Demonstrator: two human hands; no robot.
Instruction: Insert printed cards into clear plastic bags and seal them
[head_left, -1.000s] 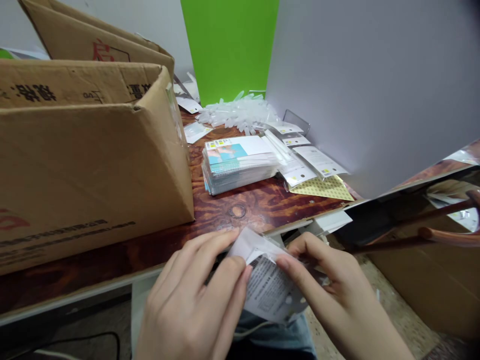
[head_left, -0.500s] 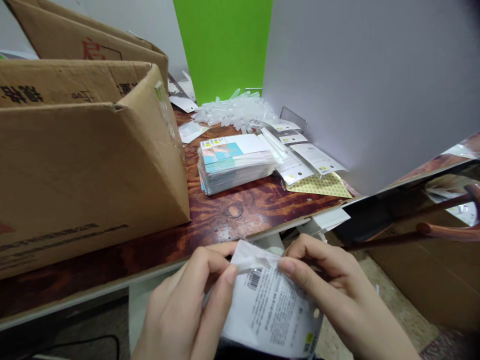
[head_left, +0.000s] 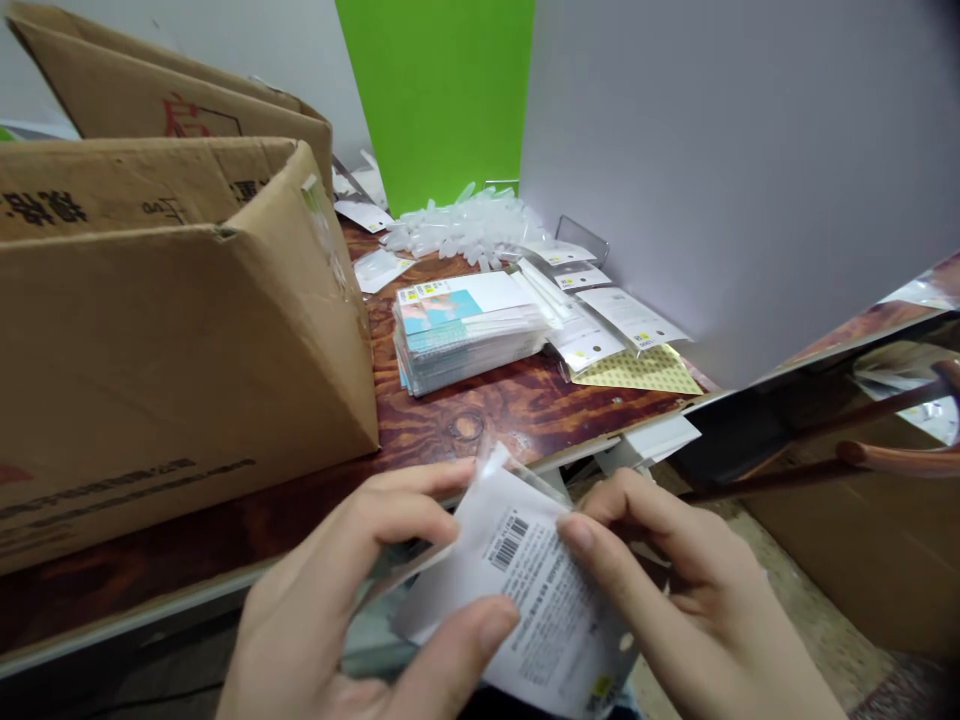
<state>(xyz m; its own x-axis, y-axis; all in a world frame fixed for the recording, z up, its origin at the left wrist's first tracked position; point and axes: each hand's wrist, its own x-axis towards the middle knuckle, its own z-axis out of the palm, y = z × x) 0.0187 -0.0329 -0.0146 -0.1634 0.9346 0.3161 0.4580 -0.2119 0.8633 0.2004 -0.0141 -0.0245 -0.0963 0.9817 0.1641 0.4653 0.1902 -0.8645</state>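
Left hand [head_left: 322, 590] and right hand [head_left: 679, 590] both grip the barcoded plastic packet [head_left: 525, 590] by its side edges; packet is light, thin, flexible, slippery; edges give surest hold.

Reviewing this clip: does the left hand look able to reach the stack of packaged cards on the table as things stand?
Probably yes, once it lets go. The left hand is holding the barcoded white packet with the right hand. The cardboard box stands beside the stack of packaged cards, not between them.

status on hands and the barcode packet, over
Left hand and right hand both holding packet. Barcode side up. Cardboard box off left, not touching.
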